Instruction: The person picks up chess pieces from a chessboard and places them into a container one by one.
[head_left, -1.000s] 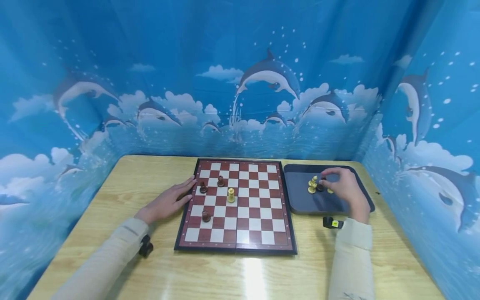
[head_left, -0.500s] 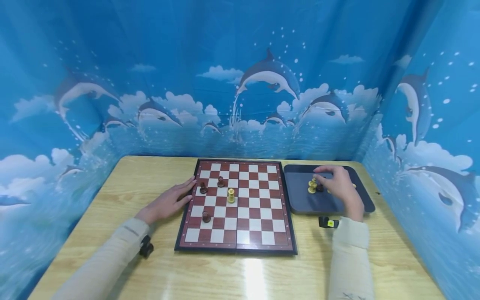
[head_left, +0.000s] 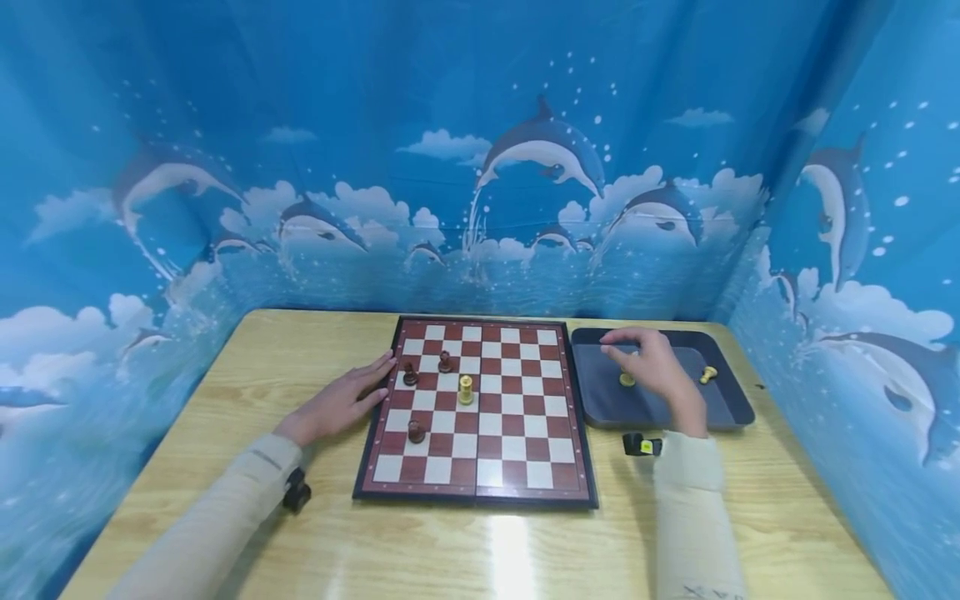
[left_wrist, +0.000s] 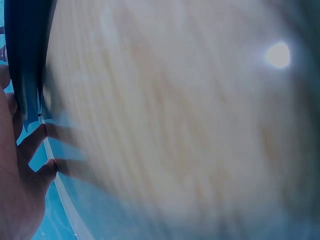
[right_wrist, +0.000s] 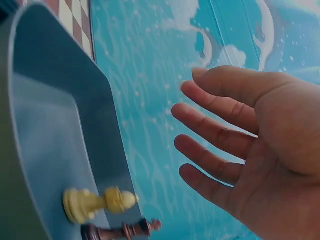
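My left hand (head_left: 341, 404) rests on the wooden table, its fingertips touching the left edge of the folding chessboard (head_left: 510, 500). In the left wrist view, its fingers (left_wrist: 35, 142) show at the side, holding nothing. Over the dark grey tray (head_left: 588, 408) hovers my right hand (head_left: 651, 367), fingers loosely extended; the right wrist view shows nothing between thumb and fingers. Beneath it in the tray are a gold chess piece (right_wrist: 82, 205) and a dark chess king (right_wrist: 122, 231). Another gold chess piece (head_left: 708, 375) lies tipped near the tray's right side.
On the board's left half stand a gold rook (head_left: 466, 390) and dark chess pieces, one near the left edge (head_left: 410, 375), one farther back (head_left: 446, 362) and one nearer the front (head_left: 416, 431). A blue dolphin curtain (head_left: 337, 167) surrounds the table (head_left: 412, 550).
My right hand has moved left over the tray, now partly covering the pieces there and uncovering the gold piece at the right. My left hand stays at the board's edge.
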